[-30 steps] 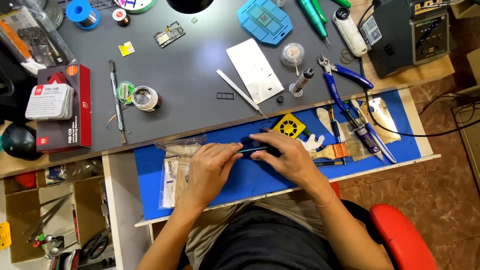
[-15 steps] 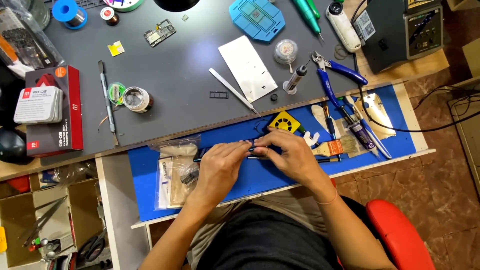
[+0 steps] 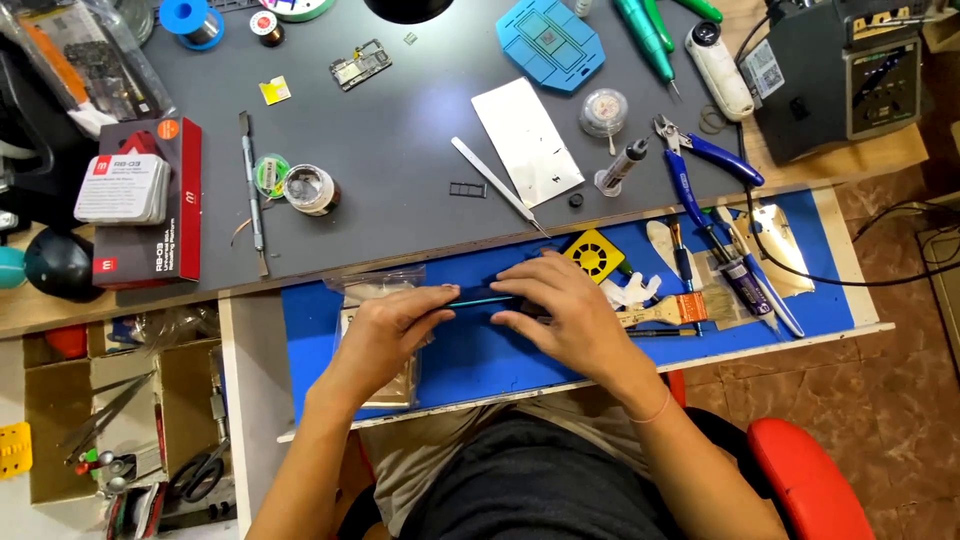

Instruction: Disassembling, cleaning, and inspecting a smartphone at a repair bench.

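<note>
While lying edge-on over blue mat (image 3: 480, 365), thin dark phone (image 3: 482, 297), teal rim, pinched by both hands: left hand (image 3: 385, 325), right hand (image 3: 565, 310).

A phone (image 3: 487, 297) is held edge-up between the left hand (image 3: 385, 330) and right hand (image 3: 565, 315), over the mat (image 3: 480, 365). A bag (image 3: 372, 290) lies under the left hand; a brush (image 3: 668, 310) lies right of the right hand.
</note>
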